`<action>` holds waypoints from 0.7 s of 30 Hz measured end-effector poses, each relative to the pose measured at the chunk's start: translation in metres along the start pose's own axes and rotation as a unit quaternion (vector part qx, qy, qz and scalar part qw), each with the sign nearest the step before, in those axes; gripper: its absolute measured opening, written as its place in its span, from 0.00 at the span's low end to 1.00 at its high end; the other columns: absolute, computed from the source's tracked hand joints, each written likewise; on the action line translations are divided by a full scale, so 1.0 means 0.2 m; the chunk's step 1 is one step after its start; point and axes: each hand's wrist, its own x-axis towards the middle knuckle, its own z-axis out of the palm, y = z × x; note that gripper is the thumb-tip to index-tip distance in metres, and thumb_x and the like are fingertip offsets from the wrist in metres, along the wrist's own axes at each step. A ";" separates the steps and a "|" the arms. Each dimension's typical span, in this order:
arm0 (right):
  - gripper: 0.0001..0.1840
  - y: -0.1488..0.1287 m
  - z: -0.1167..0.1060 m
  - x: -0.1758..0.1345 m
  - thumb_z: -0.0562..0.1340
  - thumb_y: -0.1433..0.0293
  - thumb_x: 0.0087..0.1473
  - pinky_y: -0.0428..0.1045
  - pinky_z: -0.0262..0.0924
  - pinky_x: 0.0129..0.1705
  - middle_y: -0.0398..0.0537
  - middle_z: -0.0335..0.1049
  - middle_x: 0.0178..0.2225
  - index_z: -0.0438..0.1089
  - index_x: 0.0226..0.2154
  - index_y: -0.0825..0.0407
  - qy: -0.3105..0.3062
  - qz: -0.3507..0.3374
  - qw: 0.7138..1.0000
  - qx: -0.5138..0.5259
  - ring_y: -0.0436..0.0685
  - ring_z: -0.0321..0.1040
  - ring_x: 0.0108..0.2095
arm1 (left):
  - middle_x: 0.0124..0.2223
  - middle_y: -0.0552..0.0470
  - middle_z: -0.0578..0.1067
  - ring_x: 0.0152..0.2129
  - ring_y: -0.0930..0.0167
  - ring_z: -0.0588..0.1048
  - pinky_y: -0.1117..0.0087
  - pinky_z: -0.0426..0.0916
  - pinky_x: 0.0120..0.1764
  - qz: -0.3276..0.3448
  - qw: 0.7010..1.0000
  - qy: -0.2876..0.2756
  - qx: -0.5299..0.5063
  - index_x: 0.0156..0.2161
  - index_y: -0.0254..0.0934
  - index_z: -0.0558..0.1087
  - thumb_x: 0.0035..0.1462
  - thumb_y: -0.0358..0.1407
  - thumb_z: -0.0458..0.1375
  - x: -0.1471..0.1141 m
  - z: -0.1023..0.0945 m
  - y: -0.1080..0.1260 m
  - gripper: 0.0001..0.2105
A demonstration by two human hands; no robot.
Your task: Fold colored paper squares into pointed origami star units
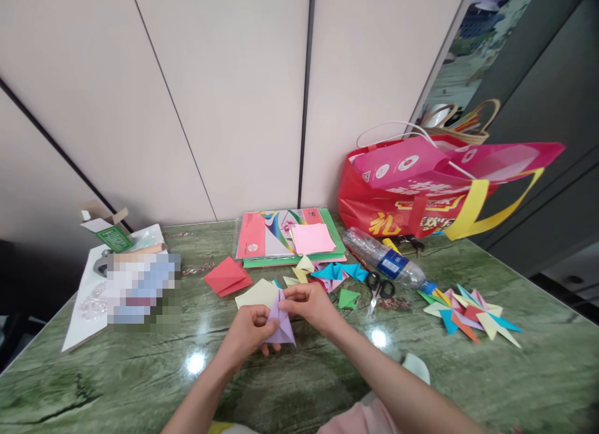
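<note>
Between my two hands is a piece of folded purple origami paper (284,330), held just above the table. My left hand (253,328) grips its left side, thumb on top and fingers underneath. My right hand (306,302) pinches its upper right edge near the tip. Just behind lies a folded cream paper (255,292), partly covered by my left hand. A folded red paper (228,277) rests farther left. Beyond my right hand are folded blue papers (334,271) and a small green folded paper (347,298).
Black-handled scissors (374,290) and a plastic bottle (386,256) lie to the right, near a multicoloured origami star (470,312). Paper packs (266,234) with pink sheets (313,239) lie against the wall. A red bag (407,191) stands back right; a small green box (110,234) stands left.
</note>
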 end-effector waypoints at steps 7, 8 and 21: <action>0.20 0.02 0.00 0.00 0.70 0.63 0.30 0.47 0.62 0.27 0.43 0.70 0.24 0.73 0.29 0.57 0.004 -0.012 1.000 0.014 0.49 0.64 0.23 | 0.16 0.53 0.73 0.12 0.76 0.70 0.80 0.59 0.13 0.008 1.000 0.001 0.013 0.24 0.31 0.68 0.42 0.38 0.60 -0.01 0.00 0.03 0.10; 0.21 0.03 0.00 0.01 0.70 0.63 0.29 0.46 0.62 0.26 0.42 0.70 0.22 0.72 0.30 0.56 0.012 -0.007 1.000 0.023 0.49 0.64 0.22 | 0.16 0.53 0.73 0.12 0.76 0.70 0.80 0.59 0.13 0.010 1.000 0.003 0.015 0.24 0.31 0.68 0.42 0.38 0.60 0.00 0.00 0.03 0.10; 0.20 0.01 0.01 0.00 0.72 0.65 0.25 0.46 0.62 0.25 0.41 0.69 0.20 0.69 0.24 0.57 0.031 0.023 0.999 0.034 0.48 0.64 0.21 | 0.17 0.53 0.73 0.13 0.74 0.71 0.79 0.59 0.14 0.002 1.000 -0.016 0.024 0.24 0.31 0.69 0.43 0.38 0.59 -0.01 0.00 0.03 0.10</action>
